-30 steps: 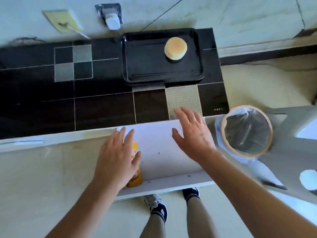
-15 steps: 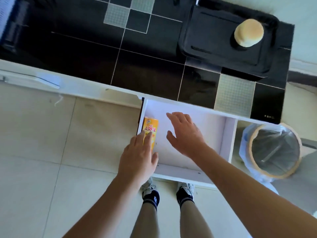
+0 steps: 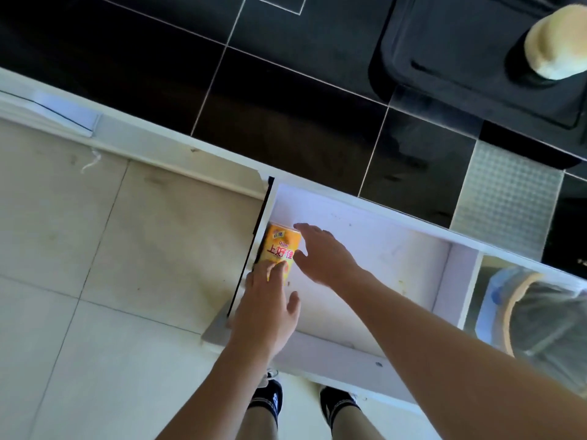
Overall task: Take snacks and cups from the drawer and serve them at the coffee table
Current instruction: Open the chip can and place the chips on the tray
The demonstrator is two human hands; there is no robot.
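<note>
Reaching into the open white drawer (image 3: 365,249), both hands go at the yellow snack pack (image 3: 281,249) lying in its left end. Left hand (image 3: 268,308) has straight fingers resting on the pack's near end; right hand (image 3: 322,254) is spread, thumb touching its side (nothing gripped). A bun (image 3: 556,42) sits on the black tray (image 3: 444,58) up on the tabletop (image 3: 286,90).

Black tiled countertop (image 3: 286,100) with white grout lines and one pale textured tile (image 3: 505,198); black tray (image 3: 460,58) on it, bearing a round bun (image 3: 559,42). Bag-lined wastebasket (image 3: 540,319) on beige floor tiles (image 3: 111,249).
</note>
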